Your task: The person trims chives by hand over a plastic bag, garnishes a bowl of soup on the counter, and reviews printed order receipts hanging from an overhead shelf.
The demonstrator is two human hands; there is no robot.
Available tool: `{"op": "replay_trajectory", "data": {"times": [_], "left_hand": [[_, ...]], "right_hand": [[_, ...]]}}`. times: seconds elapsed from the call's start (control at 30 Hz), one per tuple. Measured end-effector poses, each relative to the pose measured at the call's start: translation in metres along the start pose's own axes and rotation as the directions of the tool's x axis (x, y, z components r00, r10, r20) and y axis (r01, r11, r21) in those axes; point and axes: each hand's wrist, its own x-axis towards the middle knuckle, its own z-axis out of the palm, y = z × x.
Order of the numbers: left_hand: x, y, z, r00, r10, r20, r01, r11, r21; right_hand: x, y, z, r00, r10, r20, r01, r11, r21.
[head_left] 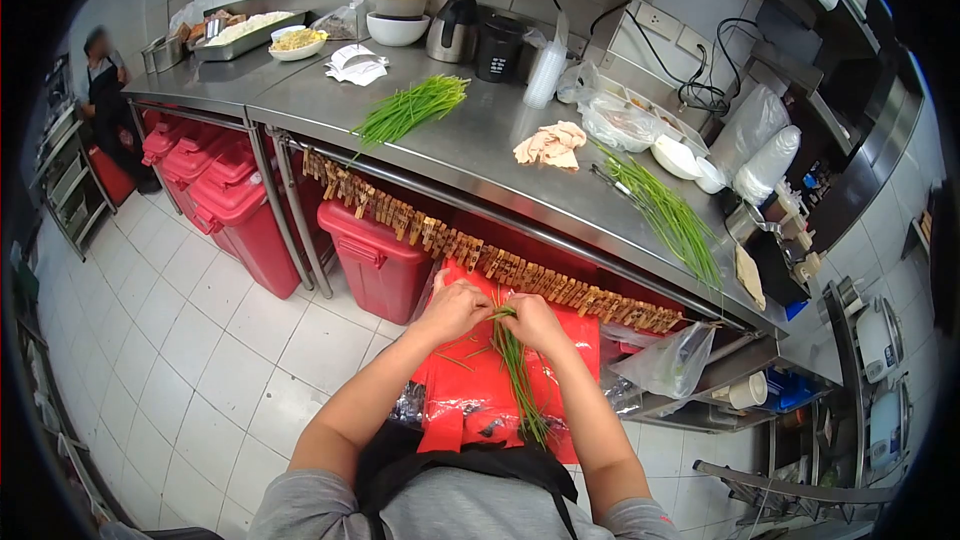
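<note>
A bunch of long green stalks hangs over a red plastic bag in front of my body. My right hand is closed round the upper end of this bunch. Close beside it on the left, my left hand has its fingers pinched together at the tip of the stalks; what they hold is too small to name. A few loose green bits lie on the red plastic below my left hand. On the steel counter rest two more bunches of green stalks, one at the centre left and one at the right.
Wooden clothespins hang in a row along the counter's front rail. Red lidded bins stand underneath. A crumpled cloth, a kettle, bowls and plastic cups sit on the counter. A person is at the far left.
</note>
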Motion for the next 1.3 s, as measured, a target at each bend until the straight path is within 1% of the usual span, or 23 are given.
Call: {"op": "replay_trajectory", "data": {"times": [0.07,0.1,0.13,0.17,0.2,0.23,0.33,0.37,0.47,0.5,0.6,0.63,0.73,0.77,0.8,0.97,1.07,1.1,1.13,1.17,1.2,1.27,1.3], "left_hand": [[0.003,0.005,-0.004,0.999,-0.011,-0.049,0.010,0.999,-0.035],[0.003,0.006,-0.005,0.997,-0.018,-0.069,0.014,0.998,-0.055],[0.003,0.005,-0.004,0.993,-0.103,-0.060,0.082,0.957,-0.279],[0.004,0.001,-0.001,0.983,-0.183,-0.031,0.145,0.860,-0.489],[0.006,-0.003,0.004,0.967,-0.255,0.015,0.199,0.714,-0.671],[0.007,-0.008,0.011,0.964,-0.266,-0.017,0.160,0.628,-0.762],[0.005,-0.019,0.014,0.957,-0.272,0.104,0.250,0.582,-0.774],[0.005,-0.024,0.022,0.953,-0.244,0.180,0.296,0.619,-0.728],[0.000,-0.001,0.026,0.969,-0.197,0.153,0.237,0.541,-0.807],[0.001,0.005,0.032,0.969,-0.183,0.164,0.224,0.381,-0.897],[-0.006,0.015,0.038,0.949,-0.082,0.303,0.310,0.096,-0.946],[-0.006,0.013,0.044,0.931,-0.129,0.342,0.352,0.064,-0.934],[-0.015,0.010,0.043,0.927,-0.110,0.359,0.353,-0.072,-0.933],[-0.019,0.010,0.043,0.911,-0.154,0.383,0.376,-0.074,-0.924],[-0.022,0.009,0.042,0.908,-0.163,0.387,0.379,-0.081,-0.922],[-0.029,0.004,0.044,0.892,-0.220,0.395,0.376,-0.124,-0.918],[-0.025,0.004,0.044,0.877,-0.269,0.399,0.353,-0.204,-0.913],[-0.023,0.003,0.046,0.866,-0.299,0.401,0.328,-0.265,-0.907],[-0.020,0.002,0.049,0.855,-0.327,0.404,0.301,-0.322,-0.898],[-0.017,-0.001,0.051,0.842,-0.355,0.407,0.271,-0.373,-0.887],[-0.015,-0.006,0.056,0.827,-0.381,0.413,0.276,-0.363,-0.890],[-0.018,-0.015,0.071,0.799,-0.435,0.415,0.281,-0.340,-0.897],[-0.022,-0.015,0.076,0.834,-0.419,0.359,0.315,-0.172,-0.933]], "right_hand": [[0.002,-0.002,-0.004,0.997,-0.051,-0.053,0.050,0.999,-0.004],[0.003,-0.001,-0.006,0.989,-0.095,-0.110,0.106,0.990,0.098],[0.002,-0.002,-0.007,0.994,0.002,-0.110,0.029,0.960,0.278],[0.000,-0.002,-0.009,0.991,0.099,-0.092,-0.048,0.893,0.448],[-0.002,-0.003,-0.010,0.980,0.192,-0.058,-0.119,0.791,0.601],[0.000,0.003,-0.008,0.977,0.187,-0.100,-0.068,0.723,0.688],[-0.005,-0.002,-0.032,0.921,0.373,0.113,-0.286,0.450,0.846],[-0.004,-0.003,-0.037,0.930,0.353,0.100,-0.264,0.455,0.851],[0.003,-0.010,-0.034,0.947,0.310,-0.085,-0.113,0.570,0.814],[0.003,-0.018,-0.037,0.947,0.310,-0.081,-0.121,0.580,0.805],[0.007,-0.020,-0.034,0.940,0.299,-0.162,-0.054,0.601,0.797],[0.009,-0.017,-0.036,0.930,0.286,-0.232,-0.008,0.645,0.765],[0.013,-0.012,-0.064,0.852,0.404,-0.334,0.056,0.563,0.824],[0.013,-0.011,-0.070,0.849,0.418,-0.322,0.070,0.516,0.854],[0.013,-0.012,-0.076,0.842,0.405,-0.356,0.115,0.510,0.852],[0.004,-0.026,-0.093,0.829,0.334,-0.448,0.211,0.555,0.805],[0.004,-0.035,-0.088,0.776,0.113,-0.621,0.362,0.726,0.585],[0.001,-0.046,-0.092,0.768,0.043,-0.639,0.374,0.779,0.503],[0.003,-0.048,-0.090,0.739,-0.060,-0.671,0.430,0.808,0.402],[0.004,-0.053,-0.090,0.727,-0.053,-0.685,0.456,0.782,0.424],[0.006,-0.059,-0.090,0.714,-0.047,-0.699,0.485,0.752,0.445],[0.012,-0.068,-0.097,0.726,0.090,-0.682,0.513,0.589,0.624],[0.019,-0.073,-0.104,0.767,0.076,-0.638,0.541,0.459,0.705]]}}
